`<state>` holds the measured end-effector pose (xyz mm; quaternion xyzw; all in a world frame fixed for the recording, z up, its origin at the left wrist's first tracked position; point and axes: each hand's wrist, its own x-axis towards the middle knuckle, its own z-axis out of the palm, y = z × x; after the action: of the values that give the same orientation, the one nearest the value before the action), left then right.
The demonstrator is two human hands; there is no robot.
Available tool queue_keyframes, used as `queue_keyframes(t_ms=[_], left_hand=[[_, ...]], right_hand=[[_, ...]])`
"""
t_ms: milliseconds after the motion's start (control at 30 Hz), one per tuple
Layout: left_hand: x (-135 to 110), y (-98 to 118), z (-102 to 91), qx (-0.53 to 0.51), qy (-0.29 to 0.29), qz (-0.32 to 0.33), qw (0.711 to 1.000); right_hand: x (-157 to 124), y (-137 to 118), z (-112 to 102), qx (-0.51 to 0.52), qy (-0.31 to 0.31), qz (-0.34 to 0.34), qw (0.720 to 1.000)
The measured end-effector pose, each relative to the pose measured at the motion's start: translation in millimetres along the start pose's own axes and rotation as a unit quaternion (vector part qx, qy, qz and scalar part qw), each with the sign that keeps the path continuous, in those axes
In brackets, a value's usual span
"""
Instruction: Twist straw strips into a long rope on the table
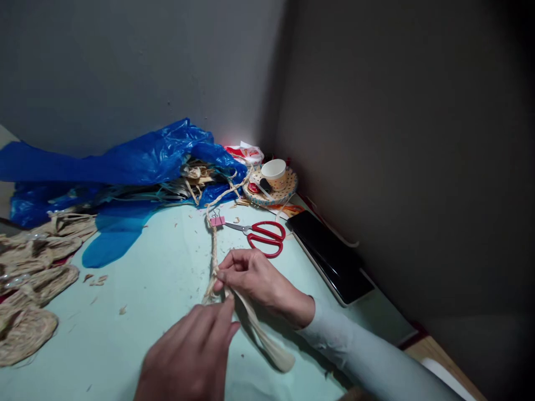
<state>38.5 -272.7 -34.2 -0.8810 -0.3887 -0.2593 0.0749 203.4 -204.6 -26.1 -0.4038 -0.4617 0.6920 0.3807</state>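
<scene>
A pale plant-fibre braid [214,242] runs down the table from a pink binder clip [217,221]. Thumb and fingers of my right hand [251,278] pinch the braid's lower end. From there a loose, wide fibre strand [263,337] trails toward the lower right. My left hand [192,351] is just below, its bent fingertips at the fibre strands under the braid; its thumb shows only in part, and the grip on the strands is mostly hidden behind the hand. Red-handled scissors [267,239] lie right of the clip, beyond my right hand.
A blue plastic bag [137,161] with dry fibre inside lies at the back left. Woven fibre pieces [33,289] are piled at the left. A paper cup [275,172] stands on a woven round mat [288,189]. A black phone-like device [330,253] lies right; walls rise behind.
</scene>
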Motion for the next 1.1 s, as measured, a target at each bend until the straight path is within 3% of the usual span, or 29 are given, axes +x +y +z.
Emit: queue_keyframes(t_ms=[33, 100, 133, 167, 233, 267, 300, 333, 433, 567, 733, 867, 1100], left_hand=[[4, -6, -4.0, -0.068, 0.016, -0.063, 0.996], [18, -20, -10.3, -0.195, 0.023, -0.246, 0.949], [26, -26, -11.7, -0.275, -0.023, -0.331, 0.903], [35, -32, -11.6, -0.378, -0.08, -0.386, 0.838], [48, -40, -7.6, -0.545, -0.164, -0.437, 0.696], [52, -42, -4.4, -0.591, -0.184, -0.449, 0.645], [54, -43, -1.0, -0.611, -0.191, -0.454, 0.619], [55, -43, 2.0, -0.609, -0.19, -0.455, 0.621], [49, -41, 7.1, -0.541, -0.182, -0.444, 0.691], [42, -36, 7.5, -0.481, -0.163, -0.447, 0.736], [40, -31, 8.9, -0.408, -0.149, -0.453, 0.779], [38, -28, 10.7, -0.406, -0.135, -0.472, 0.771], [39, -25, 10.9, -0.475, -0.118, -0.501, 0.714]], right_hand=[[0, -1, 0, 0.033, -0.004, 0.007, 0.999], [-1, -1, -1, 0.073, -0.008, 0.012, 0.997], [-1, -1, -1, 0.087, -0.012, 0.015, 0.996], [-1, 0, -1, 0.098, -0.015, 0.019, 0.995], [0, 1, -3, 0.094, -0.014, 0.019, 0.995], [0, 2, -4, 0.073, -0.011, 0.014, 0.997], [0, 2, -5, 0.037, -0.007, 0.006, 0.999], [0, 1, -6, -0.012, -0.003, -0.005, 1.0], [-5, -3, -7, -0.195, -0.004, -0.063, 0.979], [-15, -11, -5, -0.404, -0.008, -0.133, 0.905], [-22, -11, -1, -0.551, 0.044, -0.138, 0.822], [-26, -6, 6, -0.613, 0.071, -0.166, 0.769], [-35, 4, 23, -0.674, 0.048, -0.205, 0.708]])
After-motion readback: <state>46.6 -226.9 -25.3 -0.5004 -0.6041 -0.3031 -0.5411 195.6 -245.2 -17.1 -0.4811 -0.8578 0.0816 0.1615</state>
